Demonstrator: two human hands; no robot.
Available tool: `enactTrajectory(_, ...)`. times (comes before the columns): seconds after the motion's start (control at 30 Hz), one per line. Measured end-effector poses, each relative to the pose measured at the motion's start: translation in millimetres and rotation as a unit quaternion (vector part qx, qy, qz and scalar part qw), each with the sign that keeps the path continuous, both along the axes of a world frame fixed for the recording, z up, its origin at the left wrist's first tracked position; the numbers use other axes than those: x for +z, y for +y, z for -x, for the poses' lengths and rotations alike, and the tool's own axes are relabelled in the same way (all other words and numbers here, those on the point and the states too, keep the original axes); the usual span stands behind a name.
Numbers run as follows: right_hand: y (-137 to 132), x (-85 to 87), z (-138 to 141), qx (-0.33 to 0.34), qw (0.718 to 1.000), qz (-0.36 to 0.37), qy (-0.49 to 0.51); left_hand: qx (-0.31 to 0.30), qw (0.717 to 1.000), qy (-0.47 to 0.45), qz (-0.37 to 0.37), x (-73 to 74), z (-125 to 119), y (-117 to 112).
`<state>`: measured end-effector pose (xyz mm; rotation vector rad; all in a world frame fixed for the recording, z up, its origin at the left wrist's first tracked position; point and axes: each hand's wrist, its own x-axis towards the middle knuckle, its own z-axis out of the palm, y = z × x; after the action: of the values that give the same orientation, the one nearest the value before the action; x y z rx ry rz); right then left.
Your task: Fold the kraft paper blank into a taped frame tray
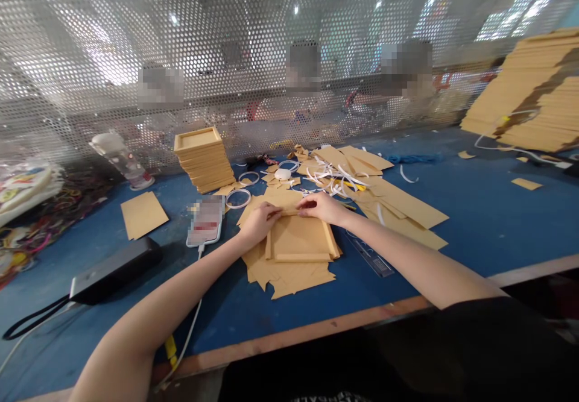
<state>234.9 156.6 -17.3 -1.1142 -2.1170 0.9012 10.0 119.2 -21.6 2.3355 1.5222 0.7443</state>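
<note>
A shallow brown cardboard tray (301,237) with folded-up edges lies in front of me on several flat cardboard pieces (298,278). My left hand (260,226) pinches the far edge of the tray near its left corner. A short way to the right, my right hand (323,208) pinches the same far edge, its fingertips bent over the folded flap. Both hands are closed on the cardboard. Just right of the tray, partly under my right forearm, is a clear ruler (370,256).
A stack of folded trays (205,164) stands behind a phone (207,221) on a charging cable. At left are a black power bank (115,272) and a bottle (122,161). White strips (332,176) lie behind my hands. Flat cardboard (525,97) is piled far right, before a perforated metal screen (253,34).
</note>
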Motion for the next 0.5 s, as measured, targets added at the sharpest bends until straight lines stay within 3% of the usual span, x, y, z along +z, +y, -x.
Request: enactTrajectory(0.5, 3, 6.7, -11, 0.033, 0.995, -0.036, -0.093, -0.005, 0.998, 0.062, -0.007, 8.8, 2, 3)
